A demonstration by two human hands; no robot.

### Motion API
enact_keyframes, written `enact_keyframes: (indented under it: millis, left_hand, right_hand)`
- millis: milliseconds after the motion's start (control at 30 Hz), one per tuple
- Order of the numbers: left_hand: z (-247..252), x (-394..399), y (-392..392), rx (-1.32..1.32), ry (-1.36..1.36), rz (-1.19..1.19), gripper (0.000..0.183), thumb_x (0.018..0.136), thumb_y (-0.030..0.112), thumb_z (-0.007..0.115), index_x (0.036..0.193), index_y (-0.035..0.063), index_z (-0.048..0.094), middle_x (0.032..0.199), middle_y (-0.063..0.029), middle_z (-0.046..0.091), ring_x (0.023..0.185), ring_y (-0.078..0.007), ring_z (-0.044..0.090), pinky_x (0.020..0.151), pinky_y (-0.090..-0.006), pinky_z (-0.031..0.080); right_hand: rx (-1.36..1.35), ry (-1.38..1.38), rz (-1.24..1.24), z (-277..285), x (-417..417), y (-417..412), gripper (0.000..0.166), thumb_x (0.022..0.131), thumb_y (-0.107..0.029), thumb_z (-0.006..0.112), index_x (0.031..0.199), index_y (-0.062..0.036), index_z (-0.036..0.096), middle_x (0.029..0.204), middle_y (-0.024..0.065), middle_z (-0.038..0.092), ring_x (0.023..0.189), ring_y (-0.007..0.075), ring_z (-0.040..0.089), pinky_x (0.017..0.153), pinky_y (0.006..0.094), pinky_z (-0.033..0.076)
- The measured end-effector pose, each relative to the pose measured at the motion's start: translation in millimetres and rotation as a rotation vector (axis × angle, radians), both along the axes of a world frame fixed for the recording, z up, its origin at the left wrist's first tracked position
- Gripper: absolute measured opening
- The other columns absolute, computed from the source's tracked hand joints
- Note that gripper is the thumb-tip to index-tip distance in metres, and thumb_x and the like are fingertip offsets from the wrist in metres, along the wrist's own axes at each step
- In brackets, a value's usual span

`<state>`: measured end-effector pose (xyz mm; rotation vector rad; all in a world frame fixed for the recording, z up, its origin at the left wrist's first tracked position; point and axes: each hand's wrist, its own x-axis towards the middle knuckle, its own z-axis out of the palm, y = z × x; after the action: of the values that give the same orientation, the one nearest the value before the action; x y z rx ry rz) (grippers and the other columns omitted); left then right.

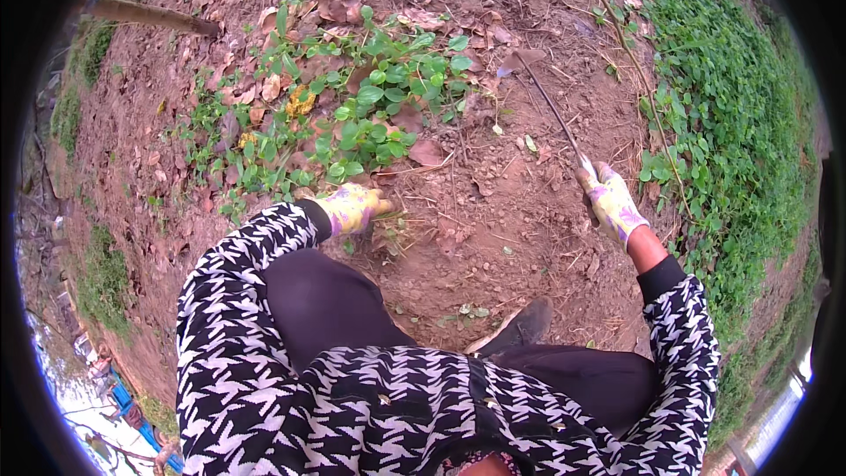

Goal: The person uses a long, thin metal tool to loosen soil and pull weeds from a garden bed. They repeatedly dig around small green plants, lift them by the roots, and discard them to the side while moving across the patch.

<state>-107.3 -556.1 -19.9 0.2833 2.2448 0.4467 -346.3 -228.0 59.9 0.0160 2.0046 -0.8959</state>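
Note:
My right hand (611,203), in a yellow glove with a purple floral print, grips the handle of a small hand hoe (554,108). The hoe's thin shaft slants up and left to a flat blade (522,61) at the bare soil. My left hand (355,207), in a matching glove, is low over the ground in front of my left knee. A wispy tuft of weeds (394,235) shows just below its fingers; whether they hold it is unclear. Beyond that hand spreads a patch of leafy green weeds (380,92) among dry brown leaves.
A slim tree trunk or post (152,15) rises at the upper left. To the right, a long thin stick (634,56) lies along a dense bed of green ground cover (733,119). My shoe (519,330) rests on the reddish soil (429,291) between my bent knees.

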Motion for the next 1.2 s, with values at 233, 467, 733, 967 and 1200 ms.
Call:
enact_keyframes:
  millis: [233,467,733,967,1200]
  left_hand:
    - [-25,28,13,0.039,0.432,0.219,0.050,0.065,0.007,0.053,0.114,0.0154,0.050,0.098,-0.0131,0.053,0.084,-0.0320,0.055,0.067,-0.0416,0.045]
    - [-30,29,9,0.043,0.369,0.461,0.049,0.063,0.008,0.057,0.112,0.0151,0.051,0.099,-0.0125,0.052,0.086,-0.0314,0.056,0.070,-0.0399,0.047]
    - [-36,19,15,0.067,0.395,0.487,0.049,0.060,0.008,0.059,0.109,0.0109,0.051,0.103,-0.0123,0.052,0.089,-0.0322,0.055,0.071,-0.0404,0.047]
    - [-37,24,11,0.039,0.425,0.387,0.044,0.062,0.008,0.057,0.106,0.0111,0.053,0.101,-0.0121,0.053,0.085,-0.0300,0.057,0.069,-0.0384,0.047]
    - [-3,-67,27,0.106,0.778,0.225,0.065,0.065,0.002,0.054,0.127,0.0119,0.035,0.123,-0.0160,0.043,0.075,-0.0290,0.059,0.063,-0.0372,0.049]
  right_hand:
    - [0.006,0.408,0.143,-83,33,-53,0.042,0.087,-0.037,0.047,0.105,0.0013,0.051,0.084,0.0154,0.061,0.079,0.0286,0.058,0.068,0.0353,0.043]
    - [0.089,-0.004,0.038,-52,104,-46,0.045,0.085,-0.035,0.051,0.108,0.0038,0.049,0.092,0.0195,0.057,0.082,0.0270,0.055,0.077,0.0358,0.042]
    - [-0.005,0.103,-0.010,-87,99,-59,0.037,0.087,-0.036,0.049,0.099,-0.0014,0.048,0.076,0.0072,0.048,0.065,0.0150,0.044,0.057,0.0275,0.034]
    - [0.011,-0.004,0.094,-48,142,-41,0.050,0.087,-0.036,0.048,0.115,0.0048,0.045,0.103,0.0236,0.056,0.102,0.0318,0.053,0.084,0.0337,0.039]
    - [0.155,0.073,0.198,-30,171,-24,0.063,0.083,-0.041,0.050,0.121,0.0081,0.040,0.102,0.0301,0.054,0.098,0.0385,0.054,0.083,0.0368,0.042]
